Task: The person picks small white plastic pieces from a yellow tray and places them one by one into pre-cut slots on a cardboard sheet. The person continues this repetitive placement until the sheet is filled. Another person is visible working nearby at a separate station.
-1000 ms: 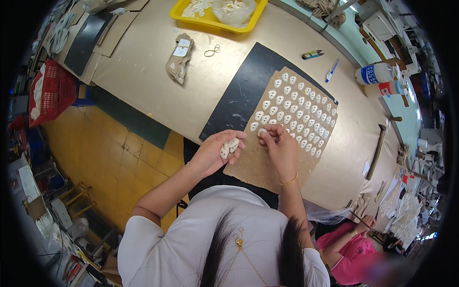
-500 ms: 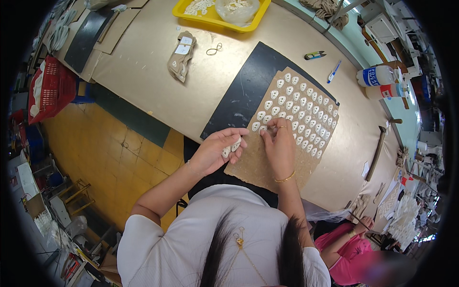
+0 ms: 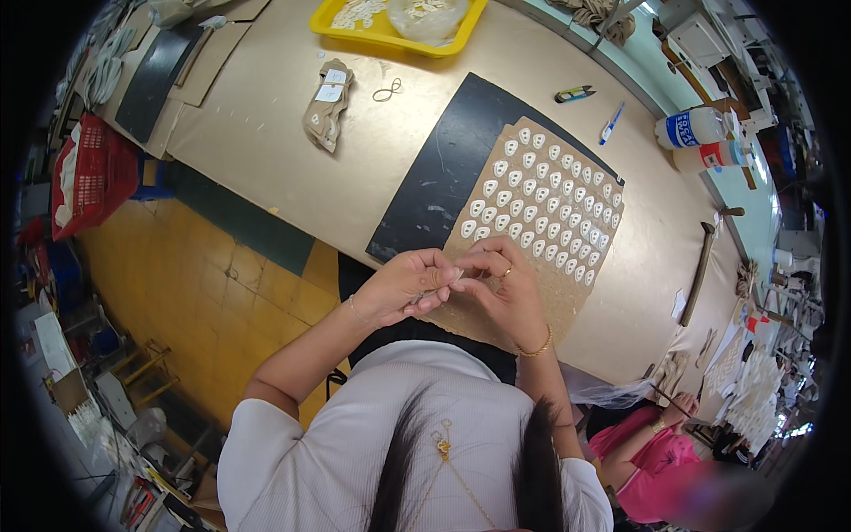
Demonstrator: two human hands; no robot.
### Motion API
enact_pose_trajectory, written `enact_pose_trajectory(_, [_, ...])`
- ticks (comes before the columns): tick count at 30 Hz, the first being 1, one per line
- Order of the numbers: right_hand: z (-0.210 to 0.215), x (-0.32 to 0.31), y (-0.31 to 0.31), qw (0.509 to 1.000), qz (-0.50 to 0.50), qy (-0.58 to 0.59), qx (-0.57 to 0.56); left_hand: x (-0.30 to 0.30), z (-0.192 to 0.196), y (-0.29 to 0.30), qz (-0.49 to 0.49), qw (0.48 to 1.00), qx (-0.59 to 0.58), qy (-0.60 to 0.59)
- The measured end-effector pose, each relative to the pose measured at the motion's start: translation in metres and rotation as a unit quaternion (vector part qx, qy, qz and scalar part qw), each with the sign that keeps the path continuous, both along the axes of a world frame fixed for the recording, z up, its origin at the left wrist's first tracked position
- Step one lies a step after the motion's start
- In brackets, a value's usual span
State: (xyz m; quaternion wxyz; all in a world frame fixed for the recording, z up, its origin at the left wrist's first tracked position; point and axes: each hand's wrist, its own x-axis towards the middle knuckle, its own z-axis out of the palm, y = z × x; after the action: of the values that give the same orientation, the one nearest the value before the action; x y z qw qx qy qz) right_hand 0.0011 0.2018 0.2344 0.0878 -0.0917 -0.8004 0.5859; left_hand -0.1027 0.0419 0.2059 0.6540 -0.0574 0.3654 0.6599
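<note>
My left hand [image 3: 403, 288] is closed around a few small white patches, mostly hidden by the fingers. Thumb and fingers of my right hand [image 3: 510, 293] meet the left fingertips, pinching a small pale patch [image 3: 456, 276] between the two hands. Both hands are over the near left part of a brown board [image 3: 554, 306]. Rows of white rounded-triangular patches [image 3: 529, 214] with dark centre marks lie across the board's far and middle parts. Beneath the board is a black mat [image 3: 425, 191], its left side showing.
A yellow tray [image 3: 456, 46] with loose white pieces and a plastic bag stands at the far edge. Beyond the mat lie a banded brown bundle [image 3: 326, 111], small snips [image 3: 574, 93] and a blue pen [image 3: 611, 123]. Bottles [image 3: 696, 129] and a hammer [image 3: 698, 275] are rightward; a co-worker's pink sleeve [image 3: 651, 452] shows lower right.
My right hand has left a white patch at the near left end of the rows and moved back to my left hand. The left hand's patches have turned and are now less visible.
</note>
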Motion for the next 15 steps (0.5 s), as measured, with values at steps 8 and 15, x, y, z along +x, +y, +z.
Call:
enact_pose_trajectory(8, [-0.02,0.024,0.017,0.96,-0.16,-0.179,-0.145,0.012,-0.002,0.003,-0.012,1.0,-0.015,0.016])
enact_pose_trajectory(15, [-0.02,0.009,0.024,0.961,-0.181,-0.207,-0.006,0.01,0.006,0.01,0.016,0.998,-0.052,0.02])
